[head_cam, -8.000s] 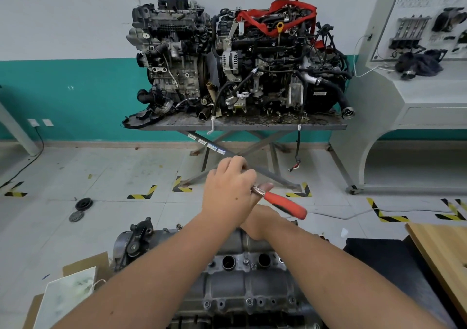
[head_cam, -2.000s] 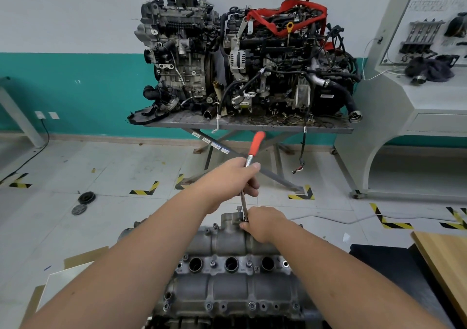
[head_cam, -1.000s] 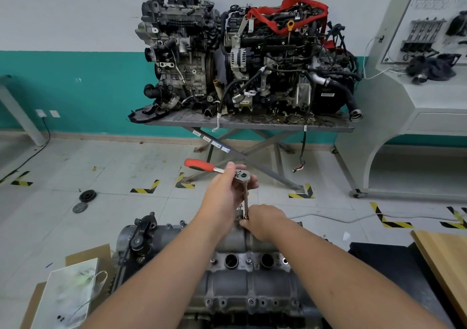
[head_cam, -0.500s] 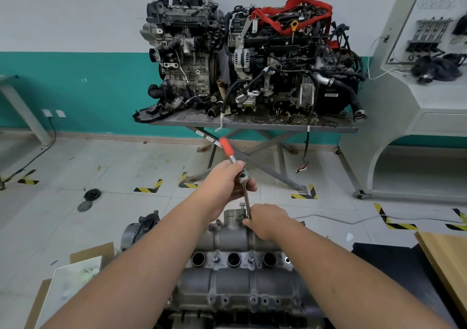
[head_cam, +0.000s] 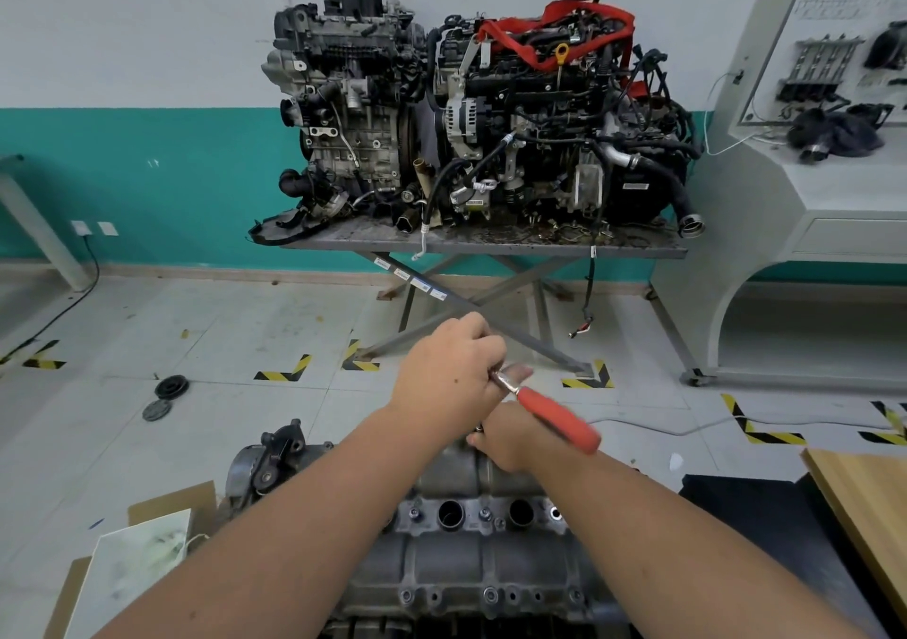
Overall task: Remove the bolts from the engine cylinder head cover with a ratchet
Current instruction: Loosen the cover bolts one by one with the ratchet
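left hand [head_cam: 449, 378] curled round the head end of the ratchet [head_cam: 549, 412], fingers wrapped over the metal neck, thumb stretched along the shank. red handle angled down and to the right, slightly blurred, crossing above the right hand [head_cam: 515, 442]. right hand low on the far edge of the cylinder head cover [head_cam: 471, 555], fingers bent and pinching something small and dark at the fingertips, probably the extension or socket; cannot tell which. bolt under the tool hidden by both hands. cover lying at bottom centre, grey cast metal, round plug wells in a row on top, several bolts [head_cam: 490, 593] seated along the near flange. pulley bracket [head_cam: 267, 462] at the cover's left end. cardboard [head_cam: 172, 506] with a white sheet [head_cam: 132, 574] beside it at lower left. wooden board [head_cam: 868, 506] at lower right. across the floor, two engines [head_cam: 471, 113] side by side on a metal scissor stand [head_cam: 471, 246] against the teal and white wall. two dark discs [head_cam: 164, 395] on the tiles at left.
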`<state>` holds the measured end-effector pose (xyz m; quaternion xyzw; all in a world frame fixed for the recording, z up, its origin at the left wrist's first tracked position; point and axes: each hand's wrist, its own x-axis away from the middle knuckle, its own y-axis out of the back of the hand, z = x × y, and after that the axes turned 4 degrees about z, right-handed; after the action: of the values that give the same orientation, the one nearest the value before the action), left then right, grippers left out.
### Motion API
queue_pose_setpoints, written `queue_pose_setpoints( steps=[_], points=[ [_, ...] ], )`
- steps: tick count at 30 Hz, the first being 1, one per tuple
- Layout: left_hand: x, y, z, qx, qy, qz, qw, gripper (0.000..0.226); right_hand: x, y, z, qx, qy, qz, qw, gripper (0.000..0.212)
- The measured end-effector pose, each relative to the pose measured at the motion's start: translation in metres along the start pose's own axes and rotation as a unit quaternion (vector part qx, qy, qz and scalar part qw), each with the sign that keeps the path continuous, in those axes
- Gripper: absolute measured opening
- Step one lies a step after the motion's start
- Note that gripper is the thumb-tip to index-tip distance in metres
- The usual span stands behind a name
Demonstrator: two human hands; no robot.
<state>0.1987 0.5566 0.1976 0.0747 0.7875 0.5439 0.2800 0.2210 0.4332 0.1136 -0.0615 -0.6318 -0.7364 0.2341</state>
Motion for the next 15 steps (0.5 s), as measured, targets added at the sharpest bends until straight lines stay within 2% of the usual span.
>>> queue_pose_setpoints(
  steps=[3, 5, 6, 8, 10, 13, 15],
  points=[
    [0.013, -0.017, -0.001, 0.074, 0.030, -0.084, 0.993, 0.044, 0.003, 0.003, 0.000, -0.046, 0.018, 0.022, 0.999, 0.028],
    [0.021, -0.026, -0.003, 0.194, 0.077, -0.103, 0.972, 0.048, 0.004, 0.003, 0.000, -0.046, 0.030, 0.021, 0.998, 0.015],
    [0.022, -0.028, -0.006, 0.276, 0.108, -0.100, 0.950, 0.047, 0.001, 0.003, 0.000, -0.025, 0.028, 0.036, 0.999, 0.017],
    [0.021, -0.032, -0.014, 0.445, 0.180, -0.101, 0.871, 0.039, -0.003, 0.003, 0.001, -0.023, -0.010, 0.047, 0.999, 0.027],
    [0.015, -0.034, -0.021, 0.568, 0.272, -0.119, 0.768, 0.038, -0.006, 0.003, 0.001, -0.004, -0.022, 0.046, 0.999, 0.029],
    [0.012, -0.032, -0.019, 0.659, 0.345, -0.135, 0.655, 0.057, -0.007, 0.003, 0.001, 0.011, -0.030, 0.039, 0.999, 0.033],
    [0.010, -0.025, -0.014, 0.706, 0.347, -0.154, 0.598, 0.048, -0.008, 0.001, -0.001, 0.014, -0.026, 0.033, 0.999, 0.033]
  ],
)
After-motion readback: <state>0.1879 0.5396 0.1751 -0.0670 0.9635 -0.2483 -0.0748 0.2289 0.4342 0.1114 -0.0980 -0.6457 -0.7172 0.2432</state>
